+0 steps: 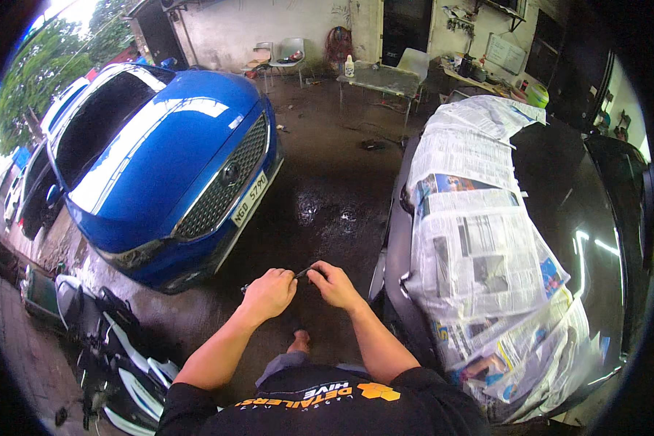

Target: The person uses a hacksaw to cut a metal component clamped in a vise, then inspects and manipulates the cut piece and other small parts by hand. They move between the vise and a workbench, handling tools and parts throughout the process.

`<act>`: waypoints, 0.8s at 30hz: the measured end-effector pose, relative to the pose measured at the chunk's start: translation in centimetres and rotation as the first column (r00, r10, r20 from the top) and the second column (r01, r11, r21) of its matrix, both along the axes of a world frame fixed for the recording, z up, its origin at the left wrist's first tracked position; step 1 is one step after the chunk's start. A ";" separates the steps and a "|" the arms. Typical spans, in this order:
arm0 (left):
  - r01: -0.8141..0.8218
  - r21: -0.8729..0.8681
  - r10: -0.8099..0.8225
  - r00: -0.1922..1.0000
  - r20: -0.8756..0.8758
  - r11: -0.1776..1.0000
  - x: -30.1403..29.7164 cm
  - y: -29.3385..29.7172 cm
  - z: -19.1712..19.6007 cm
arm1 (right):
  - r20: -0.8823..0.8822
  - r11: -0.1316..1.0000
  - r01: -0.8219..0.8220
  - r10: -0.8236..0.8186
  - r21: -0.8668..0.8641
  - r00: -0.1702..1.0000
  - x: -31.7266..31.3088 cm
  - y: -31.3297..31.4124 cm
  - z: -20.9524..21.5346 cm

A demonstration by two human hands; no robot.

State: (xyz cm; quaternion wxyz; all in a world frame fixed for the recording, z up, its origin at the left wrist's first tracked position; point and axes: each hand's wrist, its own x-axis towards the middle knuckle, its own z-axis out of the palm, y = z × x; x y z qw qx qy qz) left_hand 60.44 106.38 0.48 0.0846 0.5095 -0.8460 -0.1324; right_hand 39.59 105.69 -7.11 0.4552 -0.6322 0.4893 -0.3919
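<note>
My left hand [270, 293] is closed around a thin dark rod-like thing [302, 274] in front of my body. One end of it pokes out past the left side of that hand. With thumb and fingers pinched together, my right hand [334, 285] grips the thing's other end. Its exact kind is too small and too hidden by my fingers to tell. To the right stands a dark car [559, 182], partly covered with overlapping sheets of newspaper [479, 247]. Neither hand touches the car or the paper.
A blue car [167, 145] is parked ahead on the left. White-and-black motorcycle [134, 385] panels sit at the lower left. At the back, a low table [378, 78] holds a white bottle [349, 67], near some chairs [287, 58]. The dark floor [320, 174] looks wet.
</note>
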 end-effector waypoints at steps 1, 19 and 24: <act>0.033 0.001 -0.033 0.999 0.001 0.999 -0.3 -2.5 -0.3 | -0.003 0.999 0.029 -0.029 0.026 1.000 -0.3 -2.0 -0.6; 0.491 0.053 -0.483 0.868 -0.114 0.870 -10.9 -50.1 0.4 | 0.012 0.767 0.591 -0.613 0.250 0.790 -10.2 -30.7 -5.9; 0.531 -0.021 -0.530 0.841 -0.110 0.847 -17.1 -62.9 -1.6 | -0.050 0.710 0.675 -0.681 0.203 0.731 -16.7 -41.1 -9.7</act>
